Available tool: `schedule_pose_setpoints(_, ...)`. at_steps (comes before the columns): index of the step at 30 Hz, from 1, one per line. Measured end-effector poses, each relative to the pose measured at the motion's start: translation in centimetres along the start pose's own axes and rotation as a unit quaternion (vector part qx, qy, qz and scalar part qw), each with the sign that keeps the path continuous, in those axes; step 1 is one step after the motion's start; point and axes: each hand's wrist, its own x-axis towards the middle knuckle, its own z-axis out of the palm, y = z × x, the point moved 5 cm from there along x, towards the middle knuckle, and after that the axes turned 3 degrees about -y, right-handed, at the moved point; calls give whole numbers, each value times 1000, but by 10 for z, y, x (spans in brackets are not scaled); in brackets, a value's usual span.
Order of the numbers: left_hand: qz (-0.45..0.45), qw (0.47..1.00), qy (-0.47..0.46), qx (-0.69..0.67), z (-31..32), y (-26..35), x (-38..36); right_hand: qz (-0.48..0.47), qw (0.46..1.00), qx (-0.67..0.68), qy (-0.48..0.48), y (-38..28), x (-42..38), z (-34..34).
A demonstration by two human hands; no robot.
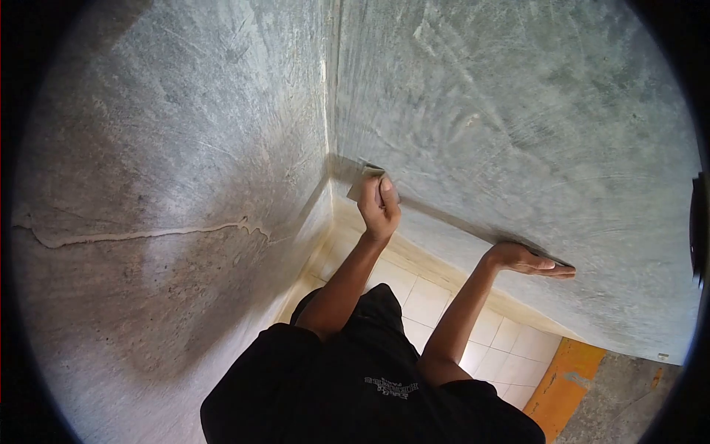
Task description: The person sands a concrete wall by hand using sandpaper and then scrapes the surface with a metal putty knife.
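My left hand [379, 207] is closed around a folded grey-brown sheet of sandpaper [358, 189], close to the corner where the two walls meet. The sheet's edges stick out past the fingers and lie at the grey plastered wall [503, 133] in front. Farther right, my right hand [526, 260] rests with its fingers stretched out flat along that same wall. Its palm side faces the surface and is hidden.
At left stands another rough plastered wall [185, 148], crossed by a pale raised crack line [148, 235]. Below are white floor tiles [427, 302], an orange strip [566, 377] and bare grey concrete [617, 399] at the lower right.
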Motion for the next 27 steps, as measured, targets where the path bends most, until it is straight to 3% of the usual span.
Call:
schedule_pose_setpoints(2, -19, 1000, -11, -6, 2, 2, -1, -2, 1000, 0, 1, 2, 0, -1)
schedule_pose_setpoints(8, 66, 995, -69, 14, 26, 17, -12, -7, 1000, -1, -1, 6, 0, 2)
schedule_pose_setpoints(12, 154, 984, -72, 50, 23, -17, -45, -4, 1000, 4, -1, 8, 3, 1)
schedule_pose_setpoints(17, 83, 991, -93, 41, 8, -40, -55, -4, 1000, 8, 0, 7, 4, 1)
schedule_pose_setpoints(20, 2, 999, -47, 6, 3, -50, -46, -4, 1000, 6, 8, 8, 4, 0)
schedule_pose_setpoints(21, 66, 997, -21, 41, 1, -23, -22, -4, 1000, 5, 9, 7, 4, 0)
schedule_pose_setpoints(27, 101, 995, -12, 23, 7, 24, 18, -3, 1000, 3, 8, 3, 1, 1)
